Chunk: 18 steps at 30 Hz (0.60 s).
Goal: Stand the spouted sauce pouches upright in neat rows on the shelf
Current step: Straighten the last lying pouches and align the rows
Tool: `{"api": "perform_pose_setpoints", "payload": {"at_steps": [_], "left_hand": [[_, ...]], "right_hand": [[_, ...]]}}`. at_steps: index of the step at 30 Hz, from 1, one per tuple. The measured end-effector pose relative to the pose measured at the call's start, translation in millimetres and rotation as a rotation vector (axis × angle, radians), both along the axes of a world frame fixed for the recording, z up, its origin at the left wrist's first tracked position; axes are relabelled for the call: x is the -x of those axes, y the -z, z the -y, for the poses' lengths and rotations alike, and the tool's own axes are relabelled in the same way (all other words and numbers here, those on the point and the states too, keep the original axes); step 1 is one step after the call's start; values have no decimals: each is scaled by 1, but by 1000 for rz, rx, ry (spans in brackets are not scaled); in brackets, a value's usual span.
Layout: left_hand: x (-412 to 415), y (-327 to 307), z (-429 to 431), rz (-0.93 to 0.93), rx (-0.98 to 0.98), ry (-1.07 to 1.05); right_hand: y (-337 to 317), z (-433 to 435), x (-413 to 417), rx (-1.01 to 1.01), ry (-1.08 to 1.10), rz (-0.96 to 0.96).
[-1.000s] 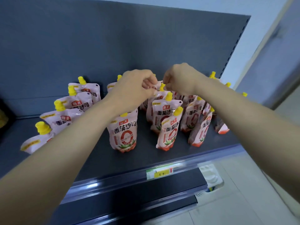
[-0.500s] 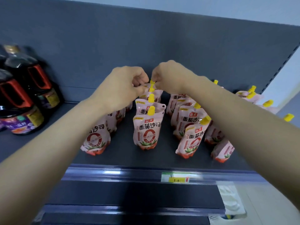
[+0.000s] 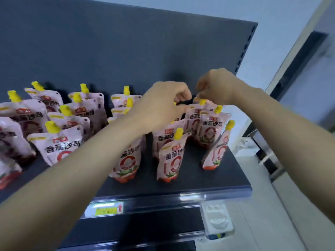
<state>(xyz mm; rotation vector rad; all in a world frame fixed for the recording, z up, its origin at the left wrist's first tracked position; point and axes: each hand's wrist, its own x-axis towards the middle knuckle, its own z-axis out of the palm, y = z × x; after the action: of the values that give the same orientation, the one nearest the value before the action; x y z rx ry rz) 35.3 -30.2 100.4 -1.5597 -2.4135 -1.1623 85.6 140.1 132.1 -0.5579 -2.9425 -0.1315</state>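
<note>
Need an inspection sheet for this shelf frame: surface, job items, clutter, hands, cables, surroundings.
Surface: dark shelf, price tag on its front edge.
Job's things: pouches upright in rows at right; left pouches leaning, uneven.
Clutter: nothing seen.
Grippers: left hand and right hand curled over back-row pouch tops; grip hidden.
Cables: nothing seen.
Surroundings: grey back panel, pale floor.

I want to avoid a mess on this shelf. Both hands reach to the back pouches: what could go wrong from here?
1. The left forearm crosses over a front pink plastic pouch with yellow spout cap; drawing back might topple it.
2. The tilted pink pouch at the right front stands near the end of the dark grey shelf; a nudge might tip it off.
</note>
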Motion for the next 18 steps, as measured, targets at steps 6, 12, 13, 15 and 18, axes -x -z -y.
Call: {"api": "perform_pose_setpoints", "payload": {"at_steps": [6,12,13,15,18], "left_hand": [[-16,14,-36,39,165,-19],[-9,22,-32,109,395,-31],[-9,24,-30,99,465,-25],[-8,30,-28,53,564,-23],[-7,38,-29,14,614,-17]], "right_hand": [[13,-49,-19,58,-47,36],[22,-55,-17,137,-133,35],[22,-55,-17,140,-134,35],[24,-54,-17,142,-127,49],[26,-52,-13,137,-114,67]]}}
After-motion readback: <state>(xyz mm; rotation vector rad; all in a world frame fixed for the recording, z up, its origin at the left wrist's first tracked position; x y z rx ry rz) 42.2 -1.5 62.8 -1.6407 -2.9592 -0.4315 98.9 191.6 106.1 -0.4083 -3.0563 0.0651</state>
